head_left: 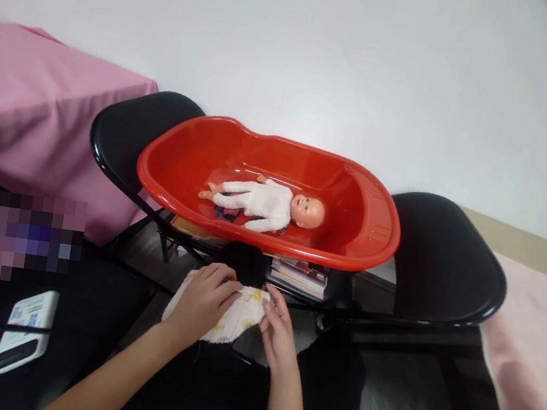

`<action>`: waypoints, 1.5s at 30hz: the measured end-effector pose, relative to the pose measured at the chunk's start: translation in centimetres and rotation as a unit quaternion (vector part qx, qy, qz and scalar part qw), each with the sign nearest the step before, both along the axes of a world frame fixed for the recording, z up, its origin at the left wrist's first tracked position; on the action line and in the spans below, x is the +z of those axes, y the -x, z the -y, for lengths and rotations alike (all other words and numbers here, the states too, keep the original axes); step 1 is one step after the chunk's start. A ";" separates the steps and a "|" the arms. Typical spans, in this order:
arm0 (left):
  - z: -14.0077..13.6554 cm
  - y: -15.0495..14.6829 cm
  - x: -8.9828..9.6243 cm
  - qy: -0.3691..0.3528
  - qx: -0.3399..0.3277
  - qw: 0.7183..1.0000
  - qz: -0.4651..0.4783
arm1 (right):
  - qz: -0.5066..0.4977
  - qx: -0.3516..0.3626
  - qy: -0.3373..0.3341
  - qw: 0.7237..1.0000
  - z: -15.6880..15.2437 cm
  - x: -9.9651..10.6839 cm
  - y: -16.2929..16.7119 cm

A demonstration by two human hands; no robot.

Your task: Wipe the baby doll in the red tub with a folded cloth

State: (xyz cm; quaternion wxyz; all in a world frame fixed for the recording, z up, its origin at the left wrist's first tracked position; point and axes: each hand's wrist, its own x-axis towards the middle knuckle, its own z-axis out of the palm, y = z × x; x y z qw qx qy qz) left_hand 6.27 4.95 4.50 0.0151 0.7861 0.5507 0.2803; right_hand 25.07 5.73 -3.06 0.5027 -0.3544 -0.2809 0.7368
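Note:
Just in front of me, over my lap, a small white cloth with yellow print (241,315) is stretched between my hands. My left hand (208,297) lies over its left part with the fingers curled onto the top edge. My right hand (277,326) pinches the right edge between thumb and fingers. Beyond them stands a red baby bathtub (381,226). A baby doll (271,203) in white clothing lies on its back inside, head to the right, feet to the left. Something dark and patterned shows partly under its legs.
Black folding chairs (447,261) flank the tub at left and right. Books (299,277) are stacked beneath it. A white device (25,332) rests on a black surface at lower left. Pink cloth (57,89) drapes a table at left; paler pink cloth (537,347) hangs at right.

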 end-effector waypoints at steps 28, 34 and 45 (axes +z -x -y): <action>-1.0 0.1 -2.4 0.020 0.021 0.995 -0.097 | 0.032 -0.058 0.051 0.997 -1.0 2.2 0.5; -1.1 -0.5 -2.6 0.063 0.069 0.989 -0.114 | 0.146 -0.144 0.008 0.979 -2.0 -0.6 0.3; -1.8 1.8 -3.7 0.189 0.071 0.955 0.217 | 0.522 -0.017 -0.439 0.732 0.5 3.5 6.1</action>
